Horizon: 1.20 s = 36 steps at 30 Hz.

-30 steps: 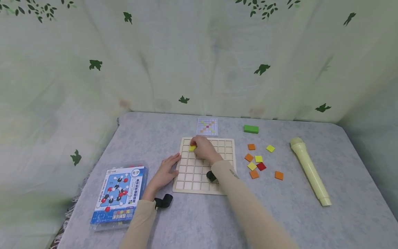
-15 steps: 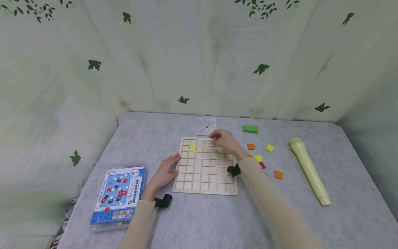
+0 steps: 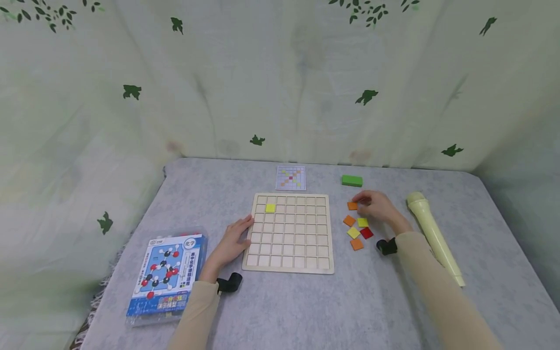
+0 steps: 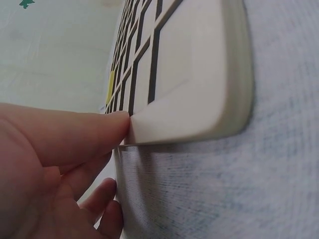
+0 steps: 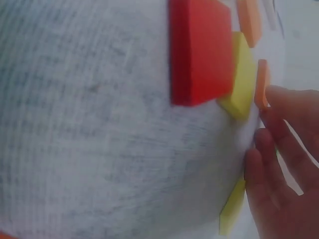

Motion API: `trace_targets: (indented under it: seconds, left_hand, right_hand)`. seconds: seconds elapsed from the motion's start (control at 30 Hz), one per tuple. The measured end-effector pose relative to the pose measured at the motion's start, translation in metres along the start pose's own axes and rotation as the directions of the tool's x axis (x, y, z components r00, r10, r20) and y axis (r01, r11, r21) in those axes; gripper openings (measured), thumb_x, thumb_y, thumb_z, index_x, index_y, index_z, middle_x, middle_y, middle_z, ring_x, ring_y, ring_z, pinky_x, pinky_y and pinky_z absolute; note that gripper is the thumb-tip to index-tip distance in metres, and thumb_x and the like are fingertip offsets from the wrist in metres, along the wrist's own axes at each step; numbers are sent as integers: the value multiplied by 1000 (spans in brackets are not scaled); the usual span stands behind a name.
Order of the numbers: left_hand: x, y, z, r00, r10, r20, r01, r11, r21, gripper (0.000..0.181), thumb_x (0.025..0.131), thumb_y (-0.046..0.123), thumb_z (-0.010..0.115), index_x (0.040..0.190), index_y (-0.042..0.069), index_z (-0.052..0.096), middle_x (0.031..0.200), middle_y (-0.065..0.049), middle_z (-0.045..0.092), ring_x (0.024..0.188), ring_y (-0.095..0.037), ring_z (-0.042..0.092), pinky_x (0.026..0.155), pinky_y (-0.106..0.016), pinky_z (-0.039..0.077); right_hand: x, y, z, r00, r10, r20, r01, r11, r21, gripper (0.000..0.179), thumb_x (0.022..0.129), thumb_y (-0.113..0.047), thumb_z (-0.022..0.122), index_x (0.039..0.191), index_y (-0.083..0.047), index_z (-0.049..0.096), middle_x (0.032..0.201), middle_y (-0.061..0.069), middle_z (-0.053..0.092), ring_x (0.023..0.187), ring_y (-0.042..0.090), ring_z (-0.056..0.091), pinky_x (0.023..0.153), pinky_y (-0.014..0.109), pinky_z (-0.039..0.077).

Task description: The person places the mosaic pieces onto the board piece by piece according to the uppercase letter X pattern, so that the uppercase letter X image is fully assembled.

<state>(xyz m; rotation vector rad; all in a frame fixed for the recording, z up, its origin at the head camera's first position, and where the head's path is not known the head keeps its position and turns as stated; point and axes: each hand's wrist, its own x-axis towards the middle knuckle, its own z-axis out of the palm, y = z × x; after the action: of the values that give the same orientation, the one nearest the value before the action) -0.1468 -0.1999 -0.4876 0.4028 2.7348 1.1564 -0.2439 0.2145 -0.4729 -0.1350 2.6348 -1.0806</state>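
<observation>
A wooden grid board (image 3: 288, 271) lies on the grey cloth, with one yellow tile (image 3: 271, 208) in a square near its far left corner. Against the board's left edge rests my left hand (image 3: 231, 244); its thumb (image 4: 94, 132) touches the rim in the left wrist view, fingers relaxed. My right hand (image 3: 378, 209) is over the loose tiles, thumb and forefinger at an orange tile (image 3: 352, 206), pinching its edge. Close by lie a red tile (image 3: 366, 233), which looms large in the right wrist view, and several yellow and orange ones. The right hand hides part of this group.
A small pattern card (image 3: 290, 178) lies behind the board, and a green block (image 3: 352, 181) to its right. At the far right is a pale yellow microphone-shaped tube (image 3: 430, 233). A boxed molecular model set (image 3: 168, 272) stands at left. Printed curtains hang behind.
My right hand has let go of the yellow tile on the board and moved right to the loose tiles, reaching an orange one. The left hand has stayed at the board's edge.
</observation>
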Motion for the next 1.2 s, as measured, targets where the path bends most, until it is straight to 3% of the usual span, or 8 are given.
trace_targets:
  seconds: [0.3,0.47,0.7,0.87,1.2]
  left_hand:
    - [2,-3,1,999,-31,20,31,1000,2,58,90,-3,56,144,-6,34,153,-19,26,140,-41,16,111,-54,15]
    - [2,-2,1,999,-42,20,43,999,-7,59,90,-3,56,144,-6,34,153,-19,26,141,-40,15,111,-54,15]
    - [2,-3,1,999,-34,20,34,999,-10,58,90,-4,55,144,-7,34,154,-18,25,141,-40,14,111,-54,15]
    - [3,-4,2,999,-30,19,30,999,-15,58,90,-3,55,144,-6,34,154,-18,25,141,-40,14,111,-54,15]
    - [2,-4,1,1000,-23,16,24,999,-21,58,90,-3,55,144,-7,34,153,-20,26,140,-41,15,111,-55,15]
  right_hand:
    - [7,0,8,995,-103,-10,100,985,-140,24,85,1,63,109,0,63,108,15,59,98,32,50,91,46,46]
    - [5,-7,11,991,-133,-10,132,987,-92,24,85,-3,65,108,0,64,105,14,61,96,30,54,87,44,48]
    - [9,-40,34,971,-237,33,239,970,-53,22,84,-6,69,106,-2,66,101,9,62,92,25,56,83,39,48]
    - [15,-63,55,963,-254,91,258,965,-37,22,82,-4,68,104,-3,67,95,6,60,87,23,52,79,35,45]
    - [26,-78,77,968,-247,41,250,964,-94,15,83,-3,70,97,-3,66,90,8,55,83,23,48,74,34,42]
